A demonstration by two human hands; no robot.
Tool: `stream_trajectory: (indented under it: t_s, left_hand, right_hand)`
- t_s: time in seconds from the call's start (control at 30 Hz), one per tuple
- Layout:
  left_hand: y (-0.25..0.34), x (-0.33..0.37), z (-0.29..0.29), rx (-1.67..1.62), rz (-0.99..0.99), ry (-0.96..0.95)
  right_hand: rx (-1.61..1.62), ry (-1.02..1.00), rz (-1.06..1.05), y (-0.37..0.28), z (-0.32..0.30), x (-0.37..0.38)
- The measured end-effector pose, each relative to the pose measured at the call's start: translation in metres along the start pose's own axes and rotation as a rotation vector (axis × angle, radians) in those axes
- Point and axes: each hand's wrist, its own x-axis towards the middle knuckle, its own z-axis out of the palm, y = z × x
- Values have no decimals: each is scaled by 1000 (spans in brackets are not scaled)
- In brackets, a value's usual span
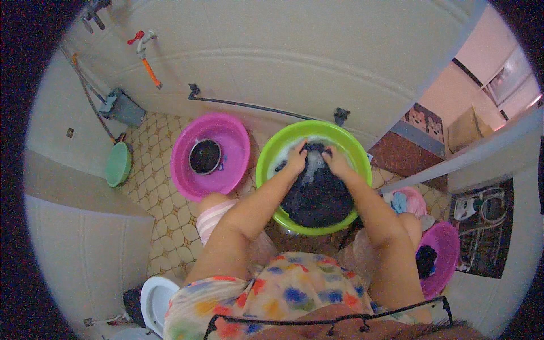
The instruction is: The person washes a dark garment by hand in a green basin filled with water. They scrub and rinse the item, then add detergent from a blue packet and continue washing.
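A wide lime-green basin (264, 190) stands in front of me with a wet black garment (320, 198) and whitish suds in it. At the basin's far side, my left hand (296, 158) is closed on a bunched edge of the garment. A short way to its right, my right hand (336, 162) grips the same dark cloth, fingers curled round it. Foamy streaks run over the cloth between the two hands. The rest of the garment spreads toward me over the near part of the basin.
Left of the green basin, a pink basin (235, 153) holds a round dark-filled container (205, 156). Further left are a mint-green basin (118, 164) and a grey bin (123, 109). At right, another pink basin (450, 258) contains dark cloth. A red-handled tap (144, 37) and a low rail (255, 106) are on the wall.
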Motion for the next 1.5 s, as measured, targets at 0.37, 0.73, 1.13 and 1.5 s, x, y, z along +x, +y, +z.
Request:
stream_trajectory:
  t_s: [0.37,0.73,1.13,1.5]
  left_hand:
    - [8,-4,19,-859,-388,155]
    - [14,2,8,-712,-395,-266]
    - [-2,13,20,-996,-468,39]
    - [-27,20,17,-939,-369,87]
  right_hand:
    - [118,114,196,-11,26,2]
    - [-28,-64,-300,-82,9,-46]
    - [72,160,151,-8,4,18]
    - [-78,38,58,-6,12,6]
